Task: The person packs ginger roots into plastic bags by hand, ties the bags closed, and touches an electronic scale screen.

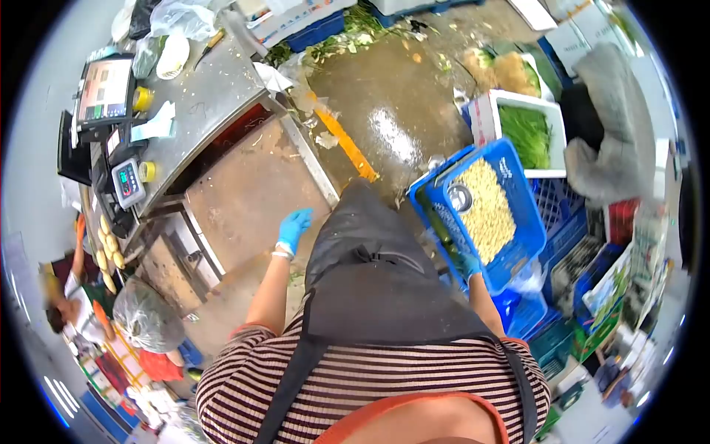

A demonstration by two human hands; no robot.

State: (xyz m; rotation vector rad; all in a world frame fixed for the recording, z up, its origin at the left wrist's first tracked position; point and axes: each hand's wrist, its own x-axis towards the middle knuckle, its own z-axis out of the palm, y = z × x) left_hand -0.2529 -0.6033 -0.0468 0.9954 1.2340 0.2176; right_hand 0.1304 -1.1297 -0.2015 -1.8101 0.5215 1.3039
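My left hand (295, 229), in a blue glove with a white band at the wrist, hangs over the floor beside the metal table. Its fingers are loosely extended and nothing shows in them. My right hand (468, 265), also gloved in blue, is at the near left side of a blue crate (529, 214). Shade and the crate's wall hide its fingers, so its grip is unclear. Pale, small bean-like pieces (484, 211) fill much of the crate, with a round metal cup (459, 197) among them. Under the crate, another blue crate holds long dark green vegetables (442, 231).
A metal table (214, 81) at left carries a screen (106, 89) and a scale (128, 183). A white foam box (556, 140) of greens stands at right. The floor (377, 96) is wet with scraps. Another person (81, 307) is at far left.
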